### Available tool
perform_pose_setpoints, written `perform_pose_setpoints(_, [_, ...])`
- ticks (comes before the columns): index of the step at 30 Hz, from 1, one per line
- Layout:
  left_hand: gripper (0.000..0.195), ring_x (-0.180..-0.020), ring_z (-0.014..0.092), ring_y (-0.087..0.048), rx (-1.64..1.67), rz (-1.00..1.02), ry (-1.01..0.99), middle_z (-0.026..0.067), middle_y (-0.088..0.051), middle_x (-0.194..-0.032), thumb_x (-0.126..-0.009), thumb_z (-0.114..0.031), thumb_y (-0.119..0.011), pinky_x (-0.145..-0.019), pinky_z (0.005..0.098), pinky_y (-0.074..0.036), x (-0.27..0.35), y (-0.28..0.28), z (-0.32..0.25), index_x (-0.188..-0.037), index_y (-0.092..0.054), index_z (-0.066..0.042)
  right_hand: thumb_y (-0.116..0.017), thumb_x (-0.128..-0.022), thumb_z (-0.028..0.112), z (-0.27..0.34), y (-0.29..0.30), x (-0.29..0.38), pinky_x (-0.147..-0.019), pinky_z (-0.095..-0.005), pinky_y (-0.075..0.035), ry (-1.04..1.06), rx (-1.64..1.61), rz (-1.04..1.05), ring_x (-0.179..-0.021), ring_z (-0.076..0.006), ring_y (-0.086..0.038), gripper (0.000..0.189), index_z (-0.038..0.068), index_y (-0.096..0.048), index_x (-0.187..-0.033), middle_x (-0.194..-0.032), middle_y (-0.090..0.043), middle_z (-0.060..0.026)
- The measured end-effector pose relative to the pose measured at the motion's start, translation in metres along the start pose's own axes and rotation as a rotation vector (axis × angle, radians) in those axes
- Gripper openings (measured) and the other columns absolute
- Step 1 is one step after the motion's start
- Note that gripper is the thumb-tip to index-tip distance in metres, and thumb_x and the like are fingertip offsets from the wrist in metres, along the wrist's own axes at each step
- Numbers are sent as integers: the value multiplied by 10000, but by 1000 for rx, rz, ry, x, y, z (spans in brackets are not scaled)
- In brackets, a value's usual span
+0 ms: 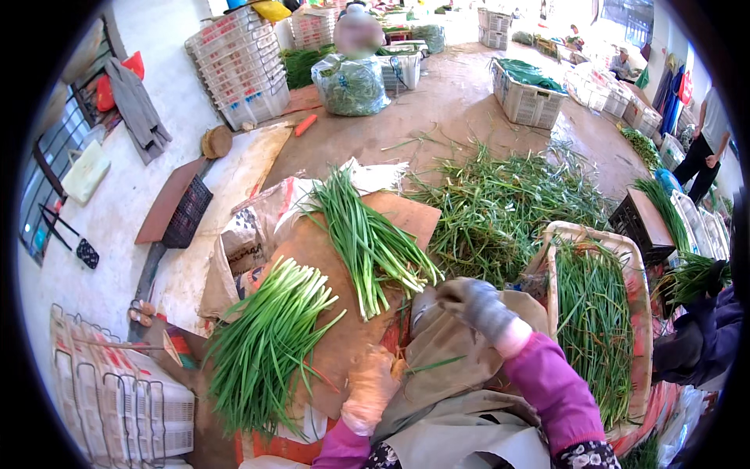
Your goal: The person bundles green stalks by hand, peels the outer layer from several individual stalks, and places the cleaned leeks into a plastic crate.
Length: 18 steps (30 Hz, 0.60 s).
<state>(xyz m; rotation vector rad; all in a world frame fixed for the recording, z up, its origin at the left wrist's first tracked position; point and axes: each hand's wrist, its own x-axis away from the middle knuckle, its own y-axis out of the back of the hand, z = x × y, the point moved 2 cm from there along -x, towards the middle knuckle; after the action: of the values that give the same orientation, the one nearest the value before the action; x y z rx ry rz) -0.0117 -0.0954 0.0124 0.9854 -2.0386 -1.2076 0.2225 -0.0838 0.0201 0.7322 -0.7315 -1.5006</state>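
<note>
My left hand (372, 381), in an orange glove, is closed by the board's near edge, with a thin green leaf blade (436, 364) extending from its fingertips. My right hand (477, 305), in a grey glove, is blurred above my lap, beside the cut ends of a loose bunch of long green leafy stalks (369, 240), probably garlic chives. Its fingers are curled, and whether it holds anything is unclear. A larger, fanned-out bunch of similar stalks (269, 346) lies on the left of the brown board (334, 363), pale ends pointing away from me.
A plastic crate (643, 328) full of green stalks stands at my right. Trimmed leaves (504, 205) are heaped on the floor ahead. Stacked white crates (240, 70) stand at back left, others (135, 404) at near left. Several people are around the room, one close at right (697, 346).
</note>
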Motion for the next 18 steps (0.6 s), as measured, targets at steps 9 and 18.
perform_pose_setpoints(9, [586, -1032, 316, -543, -401, -20, -123, 152, -551, -1164, -767, -322, -657, -867, 384, -445, -56, 31, -1, -1258, -459, -73, -656, -724, 283, -32, -85, -119, -686, -401, -507, -180, 670, 427, -882, -239, -650, 266, 152, -686, -953, -909, -681, -51])
perform_pose_setpoints(18, [354, -933, 304, -595, 381, -354, -31, 154, -622, -1020, -796, -220, -629, -807, 362, -481, -74, -2, 48, -1093, -588, -32, -535, -876, 379, 45, 48, -66, -554, -251, -483, -198, -1201, -57, -573, -108, -571, 397, -3, -619, -805, -672, -602, -55])
